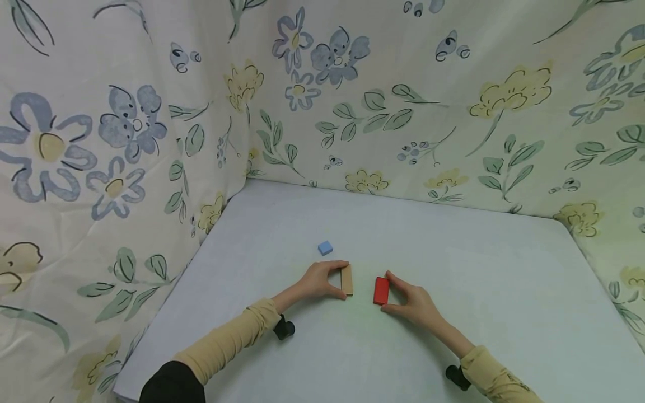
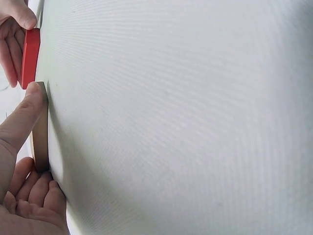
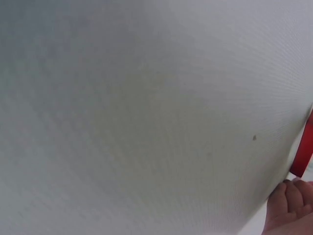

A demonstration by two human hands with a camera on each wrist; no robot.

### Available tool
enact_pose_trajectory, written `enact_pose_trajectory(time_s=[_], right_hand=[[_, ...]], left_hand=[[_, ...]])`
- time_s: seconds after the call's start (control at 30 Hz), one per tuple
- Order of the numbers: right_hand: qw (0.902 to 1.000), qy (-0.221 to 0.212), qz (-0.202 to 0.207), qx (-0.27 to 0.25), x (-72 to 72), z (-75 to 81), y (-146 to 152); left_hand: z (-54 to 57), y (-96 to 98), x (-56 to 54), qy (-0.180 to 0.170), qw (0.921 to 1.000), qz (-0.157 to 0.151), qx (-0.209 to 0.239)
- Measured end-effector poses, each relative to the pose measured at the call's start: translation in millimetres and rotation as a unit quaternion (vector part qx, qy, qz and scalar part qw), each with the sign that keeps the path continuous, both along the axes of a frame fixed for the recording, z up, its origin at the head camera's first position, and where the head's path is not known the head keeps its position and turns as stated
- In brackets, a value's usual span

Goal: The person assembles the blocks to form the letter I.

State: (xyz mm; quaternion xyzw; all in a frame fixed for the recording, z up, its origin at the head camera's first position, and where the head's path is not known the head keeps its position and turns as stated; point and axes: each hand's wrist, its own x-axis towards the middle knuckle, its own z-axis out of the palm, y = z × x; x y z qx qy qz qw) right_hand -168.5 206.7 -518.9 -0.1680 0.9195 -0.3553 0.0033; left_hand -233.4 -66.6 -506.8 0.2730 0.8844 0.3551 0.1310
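Between thumb and fingers, my left hand point(image 1: 322, 279) holds a natural wooden block point(image 1: 346, 280) by its two ends, low at the white table. To its right, my right hand point(image 1: 414, 300) pinches a red block point(image 1: 381, 290) the same way, thumb at the near end and a finger at the far end. A short gap separates the two blocks in the head view. In the left wrist view the wooden block point(image 2: 41, 128) stands close over the surface, with the red block point(image 2: 31, 58) beyond it. Only part of the red block point(image 3: 303, 149) shows in the right wrist view.
A small blue block point(image 1: 325, 248) lies on the white table point(image 1: 484, 268), just beyond my left hand. Floral cloth point(image 1: 403, 129) hangs along the back and left edges of the table. Dark wrist devices point(image 1: 284, 327) sit under both forearms.
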Motion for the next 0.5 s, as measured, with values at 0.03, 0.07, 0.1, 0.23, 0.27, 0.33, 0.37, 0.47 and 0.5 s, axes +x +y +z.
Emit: enact_pose_trajectory(time_s=[0.03,0.07,0.1,0.23,0.27,0.33,0.37,0.47,0.5], right_hand=[[1.0,0.0,0.0,0.0,0.0,0.1,0.0],[1.0,0.0,0.0,-0.001,0.2,0.4,-0.1],[1.0,0.0,0.0,-0.001,0.2,0.4,-0.1],[1.0,0.001,0.0,-0.002,0.5,0.5,-0.2],[1.0,0.001,0.0,-0.001,0.6,0.5,-0.2],[1.0,0.003,0.001,0.002,0.4,0.3,-0.1],[1.0,0.003,0.001,0.002,0.3,0.2,-0.1],[1.0,0.004,0.001,0.006,-0.1,-0.4,0.2],[1.0,0.004,0.001,0.006,-0.2,-0.7,0.2]], left_hand=[[0.1,0.0,0.0,0.002,1.0,-0.001,0.0],[0.3,-0.1,0.0,0.003,1.0,-0.001,-0.001],[0.3,-0.1,0.1,0.003,1.0,-0.002,-0.001],[0.3,-0.3,0.0,0.005,1.0,-0.003,-0.002],[0.3,-0.4,0.0,0.005,1.0,-0.003,-0.001],[0.0,-0.5,-0.2,0.006,1.0,-0.004,-0.002],[-0.1,-0.6,-0.2,0.007,1.0,-0.005,-0.001],[-0.2,-0.7,-0.2,0.007,1.0,-0.005,-0.002],[-0.1,-0.8,-0.2,0.007,1.0,-0.005,-0.002]])
